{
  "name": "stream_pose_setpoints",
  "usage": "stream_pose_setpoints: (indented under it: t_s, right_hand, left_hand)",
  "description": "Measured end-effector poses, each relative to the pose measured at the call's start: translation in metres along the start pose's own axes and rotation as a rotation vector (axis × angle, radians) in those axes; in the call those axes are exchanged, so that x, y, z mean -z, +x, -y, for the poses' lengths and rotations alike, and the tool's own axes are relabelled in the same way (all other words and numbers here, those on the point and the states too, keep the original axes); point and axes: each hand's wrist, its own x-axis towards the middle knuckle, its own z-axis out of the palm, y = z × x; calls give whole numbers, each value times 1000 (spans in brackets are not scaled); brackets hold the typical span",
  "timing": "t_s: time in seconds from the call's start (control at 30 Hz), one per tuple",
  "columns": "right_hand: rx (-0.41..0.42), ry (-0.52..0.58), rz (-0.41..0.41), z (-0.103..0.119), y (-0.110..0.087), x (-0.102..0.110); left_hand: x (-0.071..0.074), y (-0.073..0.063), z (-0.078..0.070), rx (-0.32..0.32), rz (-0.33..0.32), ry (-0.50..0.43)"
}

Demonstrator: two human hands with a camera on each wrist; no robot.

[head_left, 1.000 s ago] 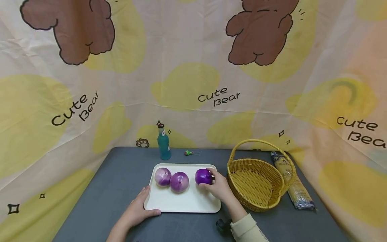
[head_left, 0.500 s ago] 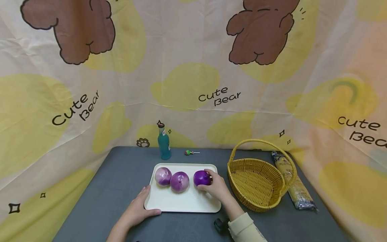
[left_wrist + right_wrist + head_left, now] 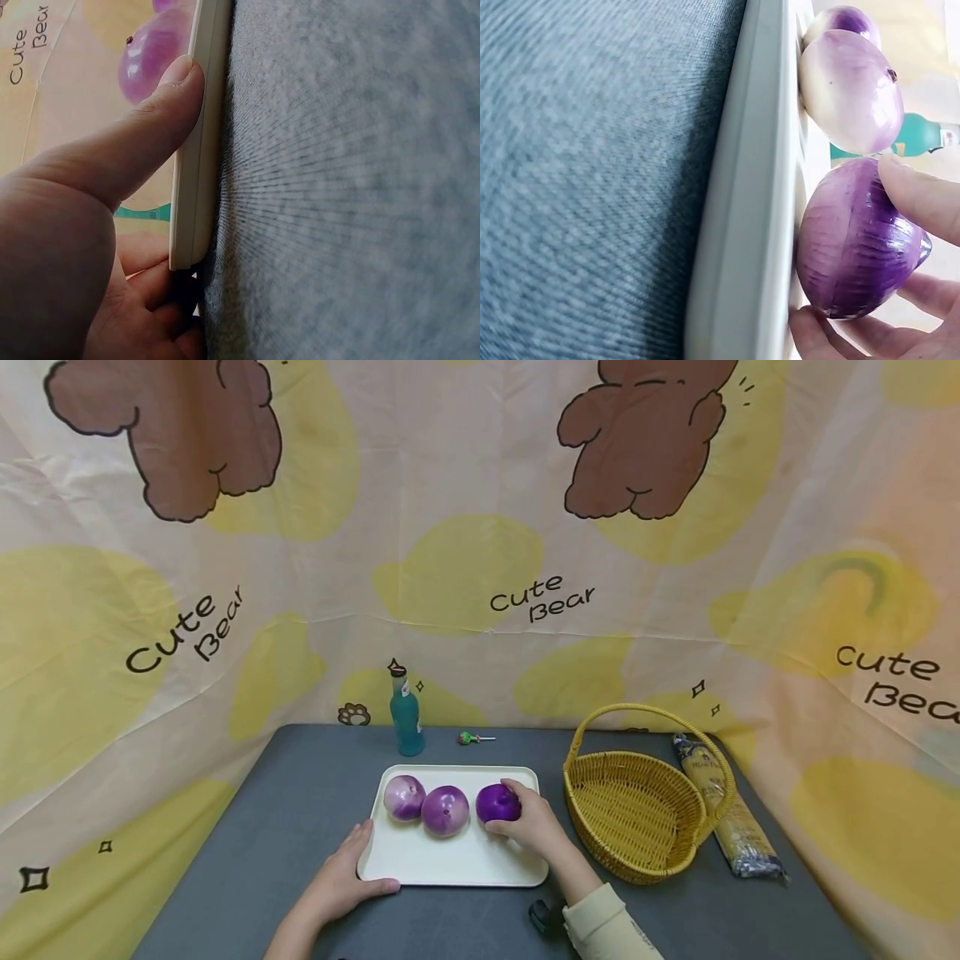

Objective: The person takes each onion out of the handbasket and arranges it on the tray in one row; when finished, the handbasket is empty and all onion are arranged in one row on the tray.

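Observation:
My right hand (image 3: pixel 534 822) grips a dark purple onion (image 3: pixel 497 803) at the right side of a white tray (image 3: pixel 457 863). In the right wrist view, the thumb and fingers curl about this onion (image 3: pixel 847 240), which sits low against the tray. Two paler purple onions, one at the left (image 3: pixel 404 798) and one nearer the middle (image 3: pixel 446 811), rest side by side on the tray. Around the tray's front left corner lies my left hand (image 3: pixel 343 873), its fingers along the left side. Its straight thumb (image 3: pixel 154 127) presses the front rim in the left wrist view.
Right of the tray stands a yellow wicker basket (image 3: pixel 633 814) with a tall handle. A long yellow and blue package (image 3: pixel 738 827) lies beyond it. Behind the tray are a teal bottle (image 3: pixel 407 718) and a lollipop (image 3: pixel 472 739). A patterned curtain (image 3: pixel 450 577) hangs behind the grey table (image 3: pixel 247 860).
My right hand has slid the dark purple onion slightly left and a little toward me, closer to the other two. The left hand and the tray have stayed in place.

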Motion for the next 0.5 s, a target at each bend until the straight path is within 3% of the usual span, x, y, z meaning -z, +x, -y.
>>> stream_pose_setpoints:
  t_s: [0.5]
  right_hand:
    - [31, -47, -9, 8, -4, 10]
  left_hand:
    - [0, 1, 1, -31, -4, -3]
